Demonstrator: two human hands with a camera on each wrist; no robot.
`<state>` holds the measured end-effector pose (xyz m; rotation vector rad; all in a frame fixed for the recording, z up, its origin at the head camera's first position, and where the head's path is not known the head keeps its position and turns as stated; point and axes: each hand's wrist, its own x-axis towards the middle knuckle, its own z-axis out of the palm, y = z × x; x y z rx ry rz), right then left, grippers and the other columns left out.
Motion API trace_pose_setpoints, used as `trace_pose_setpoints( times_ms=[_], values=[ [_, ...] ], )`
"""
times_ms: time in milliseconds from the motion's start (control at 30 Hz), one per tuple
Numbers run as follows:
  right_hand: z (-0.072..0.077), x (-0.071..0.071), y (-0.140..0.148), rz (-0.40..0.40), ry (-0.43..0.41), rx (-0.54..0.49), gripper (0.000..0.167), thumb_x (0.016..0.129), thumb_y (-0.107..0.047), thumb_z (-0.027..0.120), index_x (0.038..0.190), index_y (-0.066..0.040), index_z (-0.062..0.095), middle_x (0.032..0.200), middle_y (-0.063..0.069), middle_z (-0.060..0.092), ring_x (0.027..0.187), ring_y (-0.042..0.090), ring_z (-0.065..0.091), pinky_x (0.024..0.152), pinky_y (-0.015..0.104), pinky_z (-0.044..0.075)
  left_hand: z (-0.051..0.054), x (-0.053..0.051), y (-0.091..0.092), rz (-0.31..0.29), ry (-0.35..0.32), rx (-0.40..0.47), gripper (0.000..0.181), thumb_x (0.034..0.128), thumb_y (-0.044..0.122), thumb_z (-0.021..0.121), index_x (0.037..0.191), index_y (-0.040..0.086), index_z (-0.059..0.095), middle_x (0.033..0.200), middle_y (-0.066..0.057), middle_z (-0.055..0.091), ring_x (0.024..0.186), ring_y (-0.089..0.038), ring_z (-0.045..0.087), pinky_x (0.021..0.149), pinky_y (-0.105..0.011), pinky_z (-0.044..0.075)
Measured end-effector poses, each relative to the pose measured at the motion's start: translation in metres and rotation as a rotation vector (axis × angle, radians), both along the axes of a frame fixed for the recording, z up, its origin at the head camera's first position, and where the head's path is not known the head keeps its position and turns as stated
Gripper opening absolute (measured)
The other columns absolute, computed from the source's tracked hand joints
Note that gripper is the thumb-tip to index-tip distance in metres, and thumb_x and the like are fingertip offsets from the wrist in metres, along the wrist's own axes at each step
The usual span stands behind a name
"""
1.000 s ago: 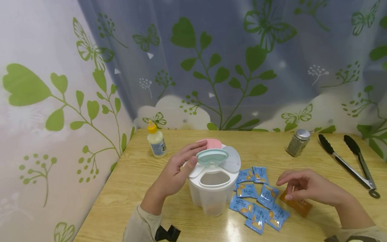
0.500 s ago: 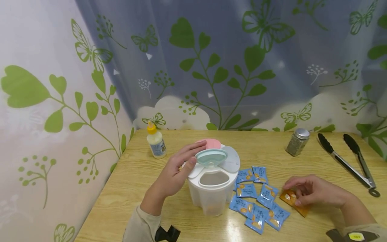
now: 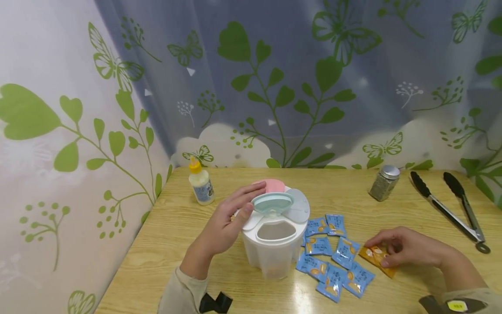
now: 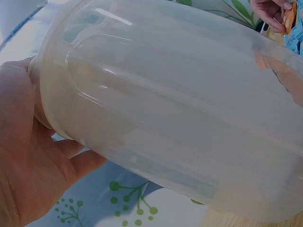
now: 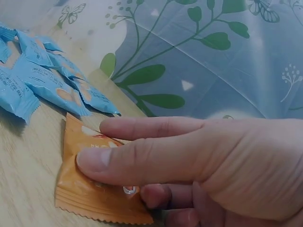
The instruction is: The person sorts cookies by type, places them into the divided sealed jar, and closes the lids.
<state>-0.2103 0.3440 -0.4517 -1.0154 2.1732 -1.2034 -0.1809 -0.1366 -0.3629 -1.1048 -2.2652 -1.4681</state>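
Observation:
My left hand (image 3: 225, 226) rests on the left side of a clear plastic storage canister (image 3: 276, 261), its fingers straight along the white lid. On that lid (image 3: 258, 220) one pale green flap (image 3: 272, 203) stands raised above an opening. In the left wrist view the hand (image 4: 35, 156) lies against the lid end, some fingers passing behind the canister (image 4: 165, 104). My right hand (image 3: 412, 248) pinches a small orange snack packet (image 3: 372, 257) on the table. The right wrist view has the thumb across the packet's face (image 5: 80, 184) and the index finger at its far edge.
Several blue snack packets (image 3: 346, 252) lie between the canister and my right hand. A bottle with a yellow cap (image 3: 201, 187) stands back left. A jar of dried herbs (image 3: 383, 185) and black-tipped tongs (image 3: 451, 213) are back right. A patterned curtain (image 3: 298, 144) borders the table (image 3: 157, 266).
My right hand has come down onto the orange packet and pinches it, having hovered over it one second ago. The left hand stays on the canister lid.

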Motion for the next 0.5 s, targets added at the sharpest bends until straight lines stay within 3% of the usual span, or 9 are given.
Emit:
trace_pose_setpoints(
  times_ms=[233,300,500],
  values=[
    [0.0002,-0.0003,-0.0005,-0.026,-0.096,-0.032,0.033,0.093,0.002,0.065,0.125,-0.002,0.065,0.088,0.004,0.066,0.061,0.022,0.049,0.052,0.03,0.044,0.0003,0.0003,-0.0006,-0.002,0.0,0.0,0.039,0.1077,0.018,0.042,0.143,0.007,0.055,0.154,-0.005,0.047,0.146,-0.024,0.04,0.12,-0.043,0.031],
    [0.0013,0.0005,-0.0009,-0.036,-0.121,-0.043,0.031,0.094,0.002,0.063,0.124,-0.001,0.065,0.083,0.001,0.064,0.061,0.017,0.051,0.054,0.03,0.046,0.0006,0.0006,-0.0006,-0.001,0.0,0.0,0.039,0.1077,0.018,0.042,0.143,0.007,0.055,0.154,-0.004,0.047,0.146,-0.023,0.04,0.12,-0.043,0.031],
    [0.0094,0.0009,-0.0025,-0.046,-0.115,-0.086,0.028,0.097,0.002,0.059,0.125,0.001,0.065,0.097,-0.003,0.072,0.075,0.002,0.064,0.061,0.031,0.055,0.0013,0.0004,-0.0003,-0.001,0.007,-0.001,0.039,0.1079,0.019,0.041,0.143,0.006,0.055,0.154,-0.005,0.047,0.146,-0.024,0.04,0.12,-0.043,0.031]
  ],
)
